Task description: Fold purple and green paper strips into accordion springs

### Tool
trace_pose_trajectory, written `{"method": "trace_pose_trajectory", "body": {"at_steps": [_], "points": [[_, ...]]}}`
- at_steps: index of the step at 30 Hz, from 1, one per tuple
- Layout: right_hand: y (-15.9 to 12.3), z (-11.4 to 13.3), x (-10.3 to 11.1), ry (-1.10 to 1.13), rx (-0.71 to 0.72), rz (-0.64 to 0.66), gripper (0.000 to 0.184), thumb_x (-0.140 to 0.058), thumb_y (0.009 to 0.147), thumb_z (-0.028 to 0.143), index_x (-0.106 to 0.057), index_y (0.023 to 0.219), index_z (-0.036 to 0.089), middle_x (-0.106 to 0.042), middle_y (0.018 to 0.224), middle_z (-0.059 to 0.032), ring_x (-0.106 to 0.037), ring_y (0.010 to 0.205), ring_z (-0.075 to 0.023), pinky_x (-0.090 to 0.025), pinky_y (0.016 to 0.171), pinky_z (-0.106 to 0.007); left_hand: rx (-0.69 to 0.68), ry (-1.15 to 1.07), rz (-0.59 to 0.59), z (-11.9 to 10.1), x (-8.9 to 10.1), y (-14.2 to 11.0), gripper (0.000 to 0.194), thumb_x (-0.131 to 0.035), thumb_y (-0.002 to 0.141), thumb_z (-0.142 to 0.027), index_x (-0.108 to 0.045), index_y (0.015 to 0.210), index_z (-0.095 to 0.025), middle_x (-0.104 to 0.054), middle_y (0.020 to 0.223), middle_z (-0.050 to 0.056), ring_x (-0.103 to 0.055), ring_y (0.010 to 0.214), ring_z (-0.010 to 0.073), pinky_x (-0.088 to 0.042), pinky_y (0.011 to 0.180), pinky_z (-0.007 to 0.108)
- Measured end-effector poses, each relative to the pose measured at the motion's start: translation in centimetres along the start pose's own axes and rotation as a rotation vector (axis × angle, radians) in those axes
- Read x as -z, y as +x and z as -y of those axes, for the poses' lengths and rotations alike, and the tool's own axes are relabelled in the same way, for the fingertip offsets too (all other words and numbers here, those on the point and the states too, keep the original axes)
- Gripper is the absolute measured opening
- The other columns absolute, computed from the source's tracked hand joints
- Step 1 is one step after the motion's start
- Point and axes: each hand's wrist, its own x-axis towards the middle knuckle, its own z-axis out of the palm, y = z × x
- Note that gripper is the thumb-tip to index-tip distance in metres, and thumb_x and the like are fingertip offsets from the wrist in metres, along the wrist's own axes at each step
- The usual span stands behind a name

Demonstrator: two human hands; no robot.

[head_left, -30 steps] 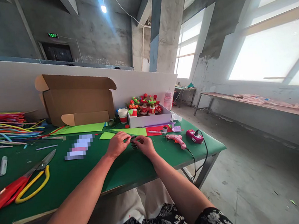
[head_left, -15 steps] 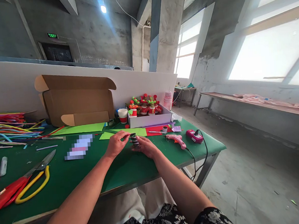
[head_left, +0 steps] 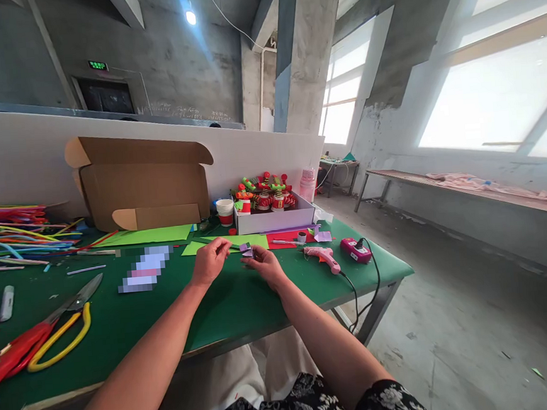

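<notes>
Above the front of the green table, both of my hands work on a small folded paper strip [head_left: 245, 249], purple with some dark green showing. The thumb and fingers of my right hand [head_left: 266, 265] are closed on its folded part. My left hand [head_left: 210, 262] pinches at the left end, where a thin green bit runs toward the folds. Behind my hands lies a light green sheet [head_left: 257, 239]. A pink glue gun [head_left: 324, 257] rests on the table to the right of my right hand.
A white box [head_left: 275, 220] of red and green figures stands at the back beside stacked paper cups [head_left: 225, 212]. Left are large scissors [head_left: 58, 329], pipe cleaners [head_left: 11, 238] and a cardboard box [head_left: 144, 190]. A magenta power block [head_left: 355, 250] with a cord sits right.
The folded strip has turned from a dark, hanging stack to showing its purple faces. My left hand has drawn slightly left, and my right fingers have shifted their hold on the folds.
</notes>
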Motion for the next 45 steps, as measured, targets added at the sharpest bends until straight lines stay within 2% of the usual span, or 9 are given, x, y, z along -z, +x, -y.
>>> {"method": "trace_pose_trajectory", "body": {"at_steps": [3,5,10,14,20,26,30,36,45], "points": [[-0.1,0.2,0.1,0.020,0.002,0.007,0.043,-0.086,0.054,0.037,-0.068,0.089,0.022,-0.068,0.084,0.0015,-0.066,0.083,-0.0168,-0.056,0.076,-0.031,0.008,0.057,0.023,-0.1,0.2,-0.1,0.040,-0.047,0.091,-0.046,-0.051,0.058,-0.022,-0.054,0.046,-0.003,-0.048,0.043,0.0120,-0.034,0.046,0.022],[-0.2,0.3,0.1,0.037,-0.003,0.009,0.042,-0.085,0.055,0.038,-0.068,0.089,0.022,-0.068,0.085,0.0010,-0.067,0.083,-0.0167,-0.056,0.077,-0.031,0.003,0.068,0.030,-0.3,0.2,-0.1,0.041,-0.045,0.092,-0.046,-0.051,0.059,-0.022,-0.055,0.048,-0.002,-0.048,0.044,0.0121,-0.034,0.046,0.022],[0.0,0.0,0.2,-0.008,-0.007,-0.039,0.041,-0.085,0.052,0.037,-0.068,0.086,0.021,-0.067,0.079,0.0026,-0.065,0.075,-0.0146,-0.056,0.074,-0.030,-0.058,-0.057,0.028,-1.0,0.0,0.0,0.029,-0.048,0.091,-0.046,-0.065,0.090,-0.021,-0.069,0.084,0.004,-0.061,0.069,0.0161,-0.048,0.064,0.026],[0.3,-0.6,0.3,-0.093,-0.009,-0.084,0.035,-0.084,0.054,0.035,-0.068,0.082,0.021,-0.065,0.070,0.0039,-0.062,0.067,-0.0139,-0.056,0.070,-0.030,-0.083,-0.120,0.088,-1.1,-0.2,-0.1,0.029,-0.057,0.086,-0.046,-0.067,0.098,-0.022,-0.070,0.099,0.007,-0.063,0.082,0.0195,-0.053,0.074,0.032],[-0.1,-0.3,0.1,0.006,-0.094,0.042,0.042,-0.087,0.052,0.037,-0.069,0.085,0.019,-0.066,0.072,0.0039,-0.062,0.064,-0.0121,-0.055,0.072,-0.030,-0.128,-0.122,0.128,-0.6,-0.7,-0.3,0.023,-0.055,0.087,-0.039,-0.070,0.089,-0.022,-0.072,0.090,0.006,-0.064,0.083,0.0203,-0.054,0.078,0.034],[-0.5,0.2,0.1,0.095,-0.168,0.212,0.051,-0.090,0.052,0.039,-0.069,0.093,0.017,-0.070,0.085,-0.0011,-0.065,0.067,-0.0119,-0.057,0.077,-0.032,-0.121,-0.080,0.132,-0.2,-0.5,-0.2,0.022,-0.053,0.088,-0.036,-0.070,0.081,-0.023,-0.073,0.083,0.005,-0.066,0.078,0.0195,-0.053,0.070,0.029],[-0.4,-0.1,0.3,0.096,-0.144,0.204,0.046,-0.086,0.059,0.044,-0.070,0.093,0.018,-0.070,0.086,-0.0012,-0.065,0.070,-0.0117,-0.057,0.079,-0.033,-0.119,-0.091,0.135,-0.2,-0.5,-0.1,0.021,-0.053,0.087,-0.034,-0.071,0.081,-0.023,-0.074,0.085,0.004,-0.067,0.079,0.0191,-0.054,0.073,0.029],[-0.2,-0.4,0.5,0.119,-0.114,0.140,0.042,-0.086,0.059,0.036,-0.068,0.092,0.019,-0.070,0.088,-0.0014,-0.067,0.076,-0.0149,-0.058,0.080,-0.035,-0.159,-0.108,0.124,0.1,-0.5,0.0,0.020,-0.052,0.087,-0.028,-0.071,0.083,-0.024,-0.073,0.085,0.004,-0.067,0.083,0.0199,-0.055,0.078,0.032],[-0.4,0.3,0.2,0.150,-0.106,0.069,0.041,-0.087,0.055,0.037,-0.065,0.083,0.018,-0.069,0.076,0.0015,-0.066,0.066,-0.0117,-0.057,0.075,-0.029,-0.175,-0.089,0.179,0.3,-0.4,-0.1,0.019,-0.053,0.087,-0.025,-0.071,0.083,-0.024,-0.074,0.087,0.004,-0.068,0.083,0.0193,-0.055,0.079,0.031]]}}
